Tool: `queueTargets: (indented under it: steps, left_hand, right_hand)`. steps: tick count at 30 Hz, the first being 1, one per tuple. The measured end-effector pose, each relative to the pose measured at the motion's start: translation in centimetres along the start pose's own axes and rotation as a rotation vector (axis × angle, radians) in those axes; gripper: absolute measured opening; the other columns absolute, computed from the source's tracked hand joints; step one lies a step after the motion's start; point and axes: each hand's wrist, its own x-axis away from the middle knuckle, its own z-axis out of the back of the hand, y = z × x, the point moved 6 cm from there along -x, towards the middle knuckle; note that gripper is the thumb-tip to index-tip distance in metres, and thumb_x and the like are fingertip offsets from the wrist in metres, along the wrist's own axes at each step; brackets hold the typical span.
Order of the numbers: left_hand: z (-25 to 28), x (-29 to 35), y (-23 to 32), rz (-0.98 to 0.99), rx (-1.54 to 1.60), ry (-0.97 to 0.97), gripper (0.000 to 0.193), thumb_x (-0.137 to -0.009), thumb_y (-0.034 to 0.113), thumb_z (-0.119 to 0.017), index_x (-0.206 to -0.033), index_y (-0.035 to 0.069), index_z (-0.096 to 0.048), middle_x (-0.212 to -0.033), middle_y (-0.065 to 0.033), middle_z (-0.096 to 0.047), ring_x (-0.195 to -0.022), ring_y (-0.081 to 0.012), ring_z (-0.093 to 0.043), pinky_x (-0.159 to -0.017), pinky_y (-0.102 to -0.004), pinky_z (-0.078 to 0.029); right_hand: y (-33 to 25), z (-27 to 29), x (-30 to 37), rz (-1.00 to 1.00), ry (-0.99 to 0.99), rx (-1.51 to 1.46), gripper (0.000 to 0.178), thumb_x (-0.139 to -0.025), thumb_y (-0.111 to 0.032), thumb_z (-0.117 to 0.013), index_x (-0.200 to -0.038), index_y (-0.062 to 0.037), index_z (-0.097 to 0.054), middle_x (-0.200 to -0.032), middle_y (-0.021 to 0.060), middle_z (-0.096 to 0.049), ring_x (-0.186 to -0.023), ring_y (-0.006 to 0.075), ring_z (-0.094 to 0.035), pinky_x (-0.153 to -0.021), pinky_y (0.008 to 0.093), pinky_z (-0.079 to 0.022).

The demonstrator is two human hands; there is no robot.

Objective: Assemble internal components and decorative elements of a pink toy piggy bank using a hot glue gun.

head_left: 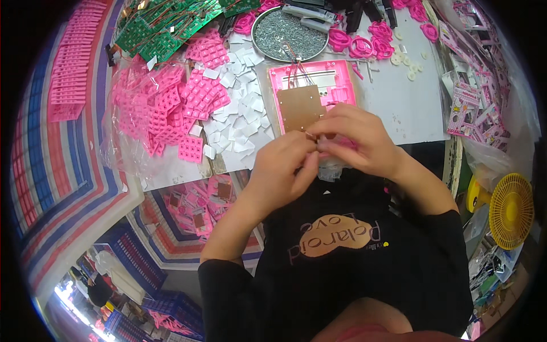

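Observation:
At the table's near edge lies a pink plastic housing (276, 80), its open side up. A brown circuit board (299, 107) rests in it, with thin coloured wires (296, 69) leading off its far end. My left hand (285, 165) is closed in a pinch at the board's near edge. Fingertips of my right hand (359, 137) are pinched together right beside the left ones. Whatever small piece is between them is mostly covered by my fingers, so I cannot make it out.
Left of the housing are white paper-like squares (236, 114) and pink keypads (165, 102). Behind stands a round tray of screws (290, 34), with green circuit boards (171, 28) farther left. Pink rings (360, 47) lie at the back right. A yellow fan (511, 211) is at my right.

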Motion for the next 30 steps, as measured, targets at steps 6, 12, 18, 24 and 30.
queueTargets:
  steps: [6, 12, 18, 24, 30]
  left_hand:
    - [1.6, -0.4, -1.1, -0.122, -0.284, -0.012, 0.022, -0.078, 0.001, -0.072, -0.099, 0.006, -0.069, -0.099, -0.0081, -0.067, -0.079, -0.0279, -0.067, -0.067, -0.0375, -0.053]
    - [-0.7, 1.9, -1.7, -0.161, -0.669, -0.152, 0.040, -0.080, 0.019, -0.078, -0.118, 0.012, -0.069, -0.110, -0.0026, -0.064, -0.094, -0.0194, -0.062, -0.091, -0.0411, -0.037]
    - [-2.0, 2.9, -1.5, -0.125, -0.906, -0.206, 0.056, -0.079, 0.030, -0.080, -0.131, 0.012, -0.065, -0.119, -0.0022, -0.060, -0.104, -0.0197, -0.059, -0.101, -0.0476, -0.032]
    - [-0.4, 3.6, -2.3, -0.225, -0.721, -0.233, 0.055, -0.077, 0.028, -0.082, -0.128, 0.014, -0.066, -0.119, -0.0030, -0.061, -0.105, -0.0210, -0.061, -0.106, -0.0513, -0.029]
    - [0.0, 2.0, -1.4, -0.151, -0.650, -0.271, 0.043, -0.078, 0.022, -0.081, -0.118, 0.012, -0.069, -0.111, -0.0041, -0.064, -0.098, -0.0218, -0.063, -0.096, -0.0468, -0.037]
  right_hand:
    - [3.6, 1.0, 2.3, -0.361, 0.072, -0.140, 0.020, -0.089, -0.011, -0.076, -0.104, -0.0021, -0.066, -0.080, 0.0043, -0.067, -0.065, 0.0105, -0.060, -0.060, 0.0251, -0.048]
    - [3.2, 0.3, 3.3, -0.420, 0.040, -0.133, 0.016, -0.089, -0.012, -0.075, -0.100, -0.0025, -0.068, -0.079, 0.0055, -0.066, -0.063, 0.0114, -0.060, -0.060, 0.0260, -0.048]
    - [1.8, 1.6, 4.5, -0.173, -0.131, 0.250, 0.013, -0.084, -0.013, -0.076, -0.091, -0.0043, -0.069, -0.078, 0.0090, -0.064, -0.071, 0.0272, -0.064, -0.064, 0.0380, -0.052]
    - [0.9, 0.9, 6.2, 0.031, -0.039, 0.520, 0.017, -0.082, -0.011, -0.078, -0.088, -0.0048, -0.063, -0.080, 0.0091, -0.062, -0.074, 0.0308, -0.063, -0.062, 0.0395, -0.050]
    - [2.7, 1.4, 5.3, -0.049, -0.228, 0.467, 0.018, -0.083, -0.014, -0.075, -0.087, -0.0058, -0.059, -0.083, 0.0098, -0.062, -0.076, 0.0298, -0.064, -0.064, 0.0399, -0.052]
